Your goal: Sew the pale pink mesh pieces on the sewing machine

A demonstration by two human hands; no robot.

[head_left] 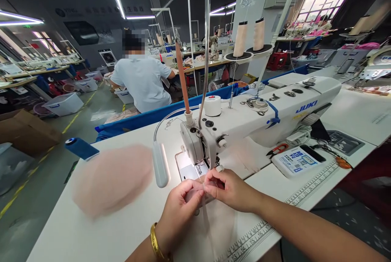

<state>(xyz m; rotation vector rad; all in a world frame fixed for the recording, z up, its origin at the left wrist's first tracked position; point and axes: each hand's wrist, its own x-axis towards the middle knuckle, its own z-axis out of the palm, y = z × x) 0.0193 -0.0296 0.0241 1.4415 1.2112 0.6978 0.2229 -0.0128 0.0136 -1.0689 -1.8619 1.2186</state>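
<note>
both my hands, left hand point(180, 207) and right hand point(227, 188), pinch the sheer fabric piece point(195, 192) just below the presser foot point(200, 169); it looks light, limp, best gripped at the edges.

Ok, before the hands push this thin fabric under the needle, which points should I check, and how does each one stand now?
1. Both hands hold the fabric: left hand and right hand pinch the sheer fabric piece. Ok.
2. Fabric under the needle: it lies just before the sewing machine head, not under it. Not ok.
3. Fingers away from the needle: cannot tell, the needle is hidden.
4. Lamp on: the plate is brightly lit. Ok.
5. Pink fabric pile apart from the hands. Ok.
</note>
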